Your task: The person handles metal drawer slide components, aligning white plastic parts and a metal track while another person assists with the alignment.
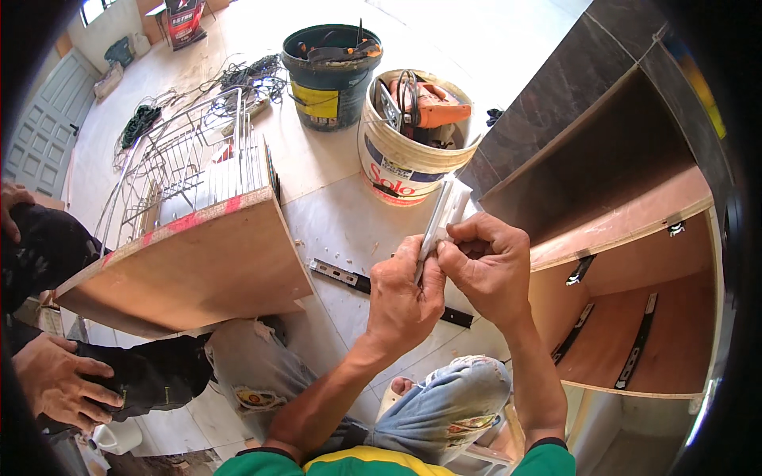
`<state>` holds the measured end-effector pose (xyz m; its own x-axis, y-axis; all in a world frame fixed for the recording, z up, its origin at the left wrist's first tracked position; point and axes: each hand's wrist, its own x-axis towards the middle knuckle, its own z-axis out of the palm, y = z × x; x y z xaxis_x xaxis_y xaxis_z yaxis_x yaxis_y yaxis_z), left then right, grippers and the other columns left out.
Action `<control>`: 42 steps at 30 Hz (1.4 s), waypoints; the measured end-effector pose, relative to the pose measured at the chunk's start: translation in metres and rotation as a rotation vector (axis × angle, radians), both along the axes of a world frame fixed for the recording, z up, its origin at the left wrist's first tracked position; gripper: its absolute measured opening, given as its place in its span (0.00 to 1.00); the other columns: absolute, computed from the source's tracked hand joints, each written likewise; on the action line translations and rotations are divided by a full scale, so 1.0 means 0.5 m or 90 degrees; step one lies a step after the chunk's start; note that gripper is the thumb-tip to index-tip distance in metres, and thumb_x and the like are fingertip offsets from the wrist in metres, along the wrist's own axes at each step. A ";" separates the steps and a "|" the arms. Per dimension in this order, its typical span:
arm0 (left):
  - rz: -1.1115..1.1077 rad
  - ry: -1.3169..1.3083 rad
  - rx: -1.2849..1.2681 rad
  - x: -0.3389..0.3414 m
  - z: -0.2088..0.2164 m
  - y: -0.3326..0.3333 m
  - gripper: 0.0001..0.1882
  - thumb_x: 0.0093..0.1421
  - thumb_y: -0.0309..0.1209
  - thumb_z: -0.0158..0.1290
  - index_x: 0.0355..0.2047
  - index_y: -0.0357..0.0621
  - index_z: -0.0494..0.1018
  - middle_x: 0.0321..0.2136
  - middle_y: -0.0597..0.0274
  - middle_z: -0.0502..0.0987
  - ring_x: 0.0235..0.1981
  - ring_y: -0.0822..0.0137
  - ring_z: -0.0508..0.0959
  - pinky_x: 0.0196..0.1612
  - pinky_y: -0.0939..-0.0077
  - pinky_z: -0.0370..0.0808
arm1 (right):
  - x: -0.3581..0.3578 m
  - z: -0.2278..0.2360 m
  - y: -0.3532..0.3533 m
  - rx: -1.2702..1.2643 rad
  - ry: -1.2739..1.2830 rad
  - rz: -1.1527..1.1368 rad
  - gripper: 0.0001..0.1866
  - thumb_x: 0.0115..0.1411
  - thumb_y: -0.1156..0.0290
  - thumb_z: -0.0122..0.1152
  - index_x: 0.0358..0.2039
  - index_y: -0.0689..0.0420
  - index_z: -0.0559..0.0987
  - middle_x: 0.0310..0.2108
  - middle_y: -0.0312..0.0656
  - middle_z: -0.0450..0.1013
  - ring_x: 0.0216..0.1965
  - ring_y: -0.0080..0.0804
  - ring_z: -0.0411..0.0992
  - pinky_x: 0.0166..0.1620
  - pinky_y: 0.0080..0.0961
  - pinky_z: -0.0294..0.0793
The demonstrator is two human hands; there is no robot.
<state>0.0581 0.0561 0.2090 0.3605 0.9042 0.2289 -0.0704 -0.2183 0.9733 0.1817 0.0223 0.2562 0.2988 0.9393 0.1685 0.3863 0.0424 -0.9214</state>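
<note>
In front of my chest, a slim silver metal rail (434,226) slants upward, with my left hand (407,293) closed around its lower part. My right hand (486,258) pinches at the rail's side, beside a white piece (456,203) that lies along it. What its fingertips hold is too small to make out, and the white piece may be wrapping or a fitting. Below my hands, a drawer slide (349,278), part silver and part black, lies on the tiled floor, partly hidden behind my left hand.
Left stands a wooden panel (198,270) with a wire rack (178,170) behind it. Beyond are a dark bucket (327,107) and a white bucket (401,163) holding an orange power tool (432,105). A wooden cabinet (635,262) bears black slides. Another person's hand (67,381) rests on their leg.
</note>
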 end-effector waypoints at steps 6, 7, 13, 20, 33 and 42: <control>0.024 -0.008 0.068 0.005 -0.009 0.001 0.07 0.60 0.23 0.50 0.37 0.31 0.70 0.19 0.45 0.74 0.20 0.51 0.78 0.24 0.65 0.72 | -0.004 -0.003 -0.003 -0.006 -0.018 -0.032 0.08 0.52 0.74 0.63 0.28 0.67 0.77 0.19 0.37 0.74 0.23 0.14 0.70 0.27 0.16 0.72; 0.024 -0.006 0.068 0.005 -0.006 -0.001 0.07 0.60 0.23 0.50 0.37 0.31 0.70 0.19 0.45 0.74 0.20 0.51 0.78 0.24 0.65 0.72 | -0.003 -0.001 -0.004 -0.003 -0.031 -0.033 0.09 0.52 0.73 0.63 0.28 0.67 0.77 0.19 0.37 0.74 0.23 0.14 0.71 0.27 0.16 0.71; -0.032 -0.050 -0.078 0.004 -0.008 -0.005 0.07 0.61 0.26 0.49 0.33 0.31 0.70 0.18 0.46 0.74 0.19 0.60 0.78 0.24 0.67 0.71 | 0.010 -0.003 -0.009 -0.011 -0.015 -0.017 0.08 0.53 0.73 0.63 0.28 0.67 0.77 0.20 0.38 0.75 0.23 0.14 0.71 0.27 0.16 0.71; -0.155 -0.127 -0.211 0.000 -0.013 0.013 0.09 0.66 0.27 0.45 0.36 0.31 0.71 0.20 0.63 0.75 0.15 0.78 0.71 0.17 0.81 0.69 | 0.028 0.013 -0.010 -0.051 0.064 0.040 0.08 0.60 0.73 0.61 0.32 0.66 0.79 0.23 0.38 0.76 0.24 0.15 0.72 0.27 0.15 0.72; -0.282 -0.278 -0.334 -0.012 -0.003 0.018 0.13 0.67 0.29 0.45 0.44 0.31 0.72 0.26 0.58 0.77 0.18 0.77 0.73 0.17 0.81 0.74 | 0.079 0.035 -0.008 -0.066 -0.003 0.152 0.09 0.61 0.74 0.62 0.38 0.67 0.80 0.28 0.41 0.78 0.28 0.20 0.75 0.33 0.17 0.76; -0.325 -0.286 -0.312 -0.010 -0.012 0.017 0.13 0.64 0.25 0.46 0.48 0.30 0.70 0.30 0.55 0.79 0.20 0.77 0.75 0.20 0.81 0.76 | 0.086 0.026 -0.006 -0.061 -0.015 0.146 0.08 0.58 0.74 0.64 0.35 0.65 0.81 0.28 0.42 0.79 0.30 0.20 0.77 0.35 0.18 0.77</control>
